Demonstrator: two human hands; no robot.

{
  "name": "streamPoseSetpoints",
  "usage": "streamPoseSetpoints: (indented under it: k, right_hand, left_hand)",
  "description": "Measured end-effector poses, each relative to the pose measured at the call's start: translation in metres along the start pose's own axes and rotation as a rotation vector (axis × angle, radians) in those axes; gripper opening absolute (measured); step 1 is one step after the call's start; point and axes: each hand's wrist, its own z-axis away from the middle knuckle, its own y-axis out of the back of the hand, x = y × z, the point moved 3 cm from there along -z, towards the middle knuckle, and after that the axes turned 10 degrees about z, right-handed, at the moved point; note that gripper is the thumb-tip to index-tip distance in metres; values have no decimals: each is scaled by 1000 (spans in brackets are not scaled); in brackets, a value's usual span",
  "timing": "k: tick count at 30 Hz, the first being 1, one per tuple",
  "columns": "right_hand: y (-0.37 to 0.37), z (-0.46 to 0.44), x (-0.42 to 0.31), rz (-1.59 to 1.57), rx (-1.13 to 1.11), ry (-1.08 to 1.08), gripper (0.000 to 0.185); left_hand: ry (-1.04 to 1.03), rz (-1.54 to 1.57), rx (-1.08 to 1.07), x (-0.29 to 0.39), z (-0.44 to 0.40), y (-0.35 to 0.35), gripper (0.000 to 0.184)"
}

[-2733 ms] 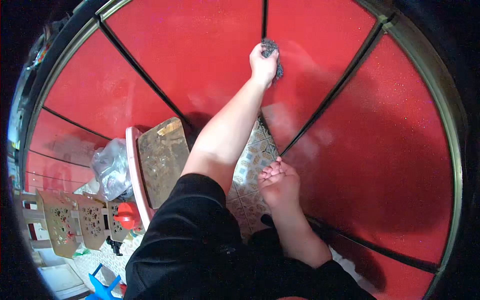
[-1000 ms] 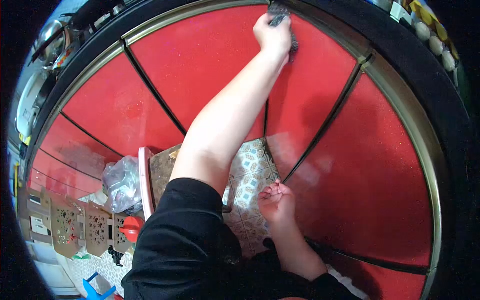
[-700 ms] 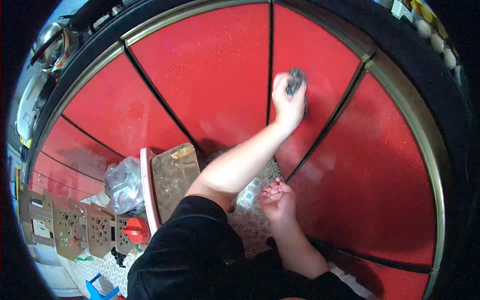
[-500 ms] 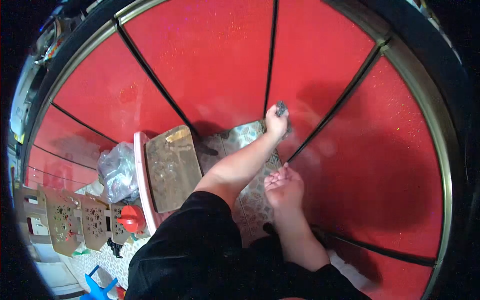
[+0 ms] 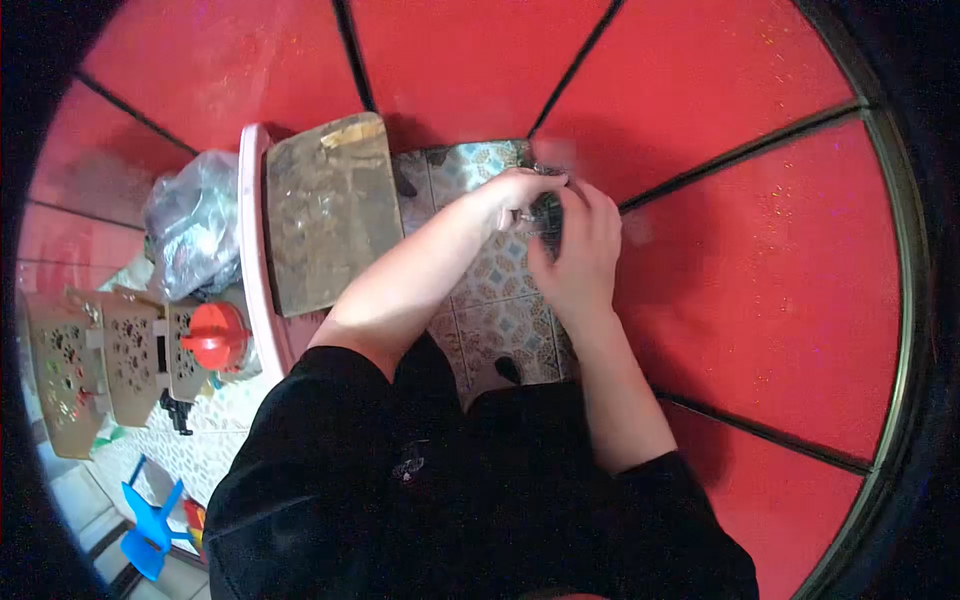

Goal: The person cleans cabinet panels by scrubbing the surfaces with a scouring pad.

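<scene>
My left hand is closed on a dark grey crumpled thing, whose exact kind I cannot make out. My right hand is beside it, thumb apart from the curved fingers, with the fingertips at the dark thing and at my left thumb. Whether they grip it is hard to see. Both hands are in front of a red panelled surface with dark seams, above a patterned tile floor.
To the left stand a pink-rimmed piece and a worn brown board. Beyond them are a clear plastic bag, a red-topped container, beige paw-print panels and a blue chair-like object.
My view has shifted. My right hand has risen to meet my left hand and the dark crumpled thing, which has come away from the red surface toward my right hand.
</scene>
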Motion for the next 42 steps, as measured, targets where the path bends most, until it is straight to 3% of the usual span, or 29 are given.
streamPoseSetpoints:
  k: [5, 8, 10, 12, 14, 17, 20, 23, 30, 32, 34, 37, 39, 42]
  right_hand:
    - [-37, -3, -17, 162, -206, 257, 53]
    - [-55, -11, -5, 436, -242, 347, 51]
    - [-65, -17, 10, 459, -289, 350, 45]
    - [-73, -25, 29, 503, -377, 334, 34]
    - [-66, -55, 39, 799, -442, 395, 25]
    - [-39, -122, 58, 1091, -103, 577, 18]
    - [-17, -194, 76, 1213, 128, 708, 15]
    - [-23, -240, 81, 1321, -28, 667, 15]
    - [-182, -203, 128, 1020, -277, 596, 12]
    - [-234, -158, 128, 1043, -525, 548, 13]
    - [-267, -113, 143, 831, -455, 699, 12]
    - [-244, -153, 144, 1052, -439, 655, 12]
    - [-190, -209, 138, 922, -125, 545, 12]
    - [-191, -196, 125, 974, -234, 455, 9]
  left_hand:
    - [123, 400, -187, -11, 23, 13, 37]
    - [115, 403, -86, -9, 19, 31, 42]
    - [109, 403, -40, -3, 16, 40, 44]
    - [55, 146, -55, 6, 11, 47, 41]
    - [23, 17, -67, 22, 2, 56, 40]
    - [-554, -923, 236, 61, -17, 73, 41]
    - [-665, -1110, 359, 62, -20, 91, 42]
    - [-655, -1193, 400, 57, -14, 96, 40]
    - [-489, -1258, 378, 57, -2, 89, 32]
    - [-493, -1234, 383, 58, -3, 89, 31]
    - [-489, -1219, 395, 59, -3, 91, 30]
    - [-453, -1228, 383, 56, -5, 91, 36]
    - [-445, -1225, 375, 52, -6, 89, 36]
    - [-470, -1229, 363, 53, -5, 84, 36]
